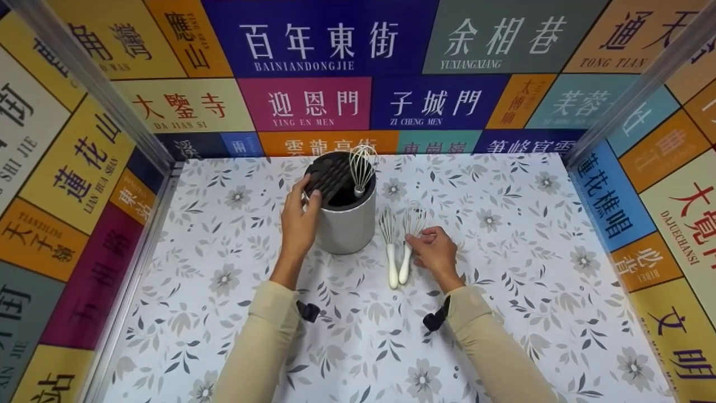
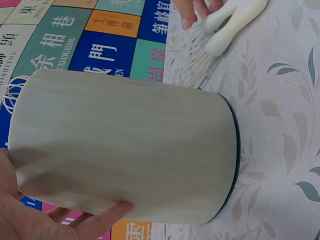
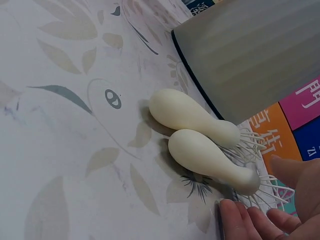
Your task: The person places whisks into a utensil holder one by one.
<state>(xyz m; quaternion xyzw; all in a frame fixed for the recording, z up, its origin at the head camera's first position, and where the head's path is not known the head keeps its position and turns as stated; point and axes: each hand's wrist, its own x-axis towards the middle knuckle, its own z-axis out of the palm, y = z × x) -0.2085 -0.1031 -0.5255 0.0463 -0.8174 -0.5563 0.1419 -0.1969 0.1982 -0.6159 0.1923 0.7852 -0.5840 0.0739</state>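
A light grey utensil holder [image 1: 345,229] with a black slotted top [image 1: 330,173] stands upright near the back. One whisk [image 1: 362,170] is in it, wires up. My left hand [image 1: 299,215] holds the holder's left side near the rim; in the left wrist view its fingers [image 2: 107,217] lie along the wall, some partly hidden behind it. Two whisks with cream handles lie side by side on the table, the left whisk [image 1: 392,257] and the right whisk [image 1: 405,260]. My right hand [image 3: 270,210] is at the right whisk's wires, thumb and fingers apart on either side.
The table [image 1: 224,324] has a white floral cover. Panels printed with place names, such as the blue panel [image 1: 319,36], rise at the back and both sides. A metal post [image 1: 112,95] stands at the left back corner.
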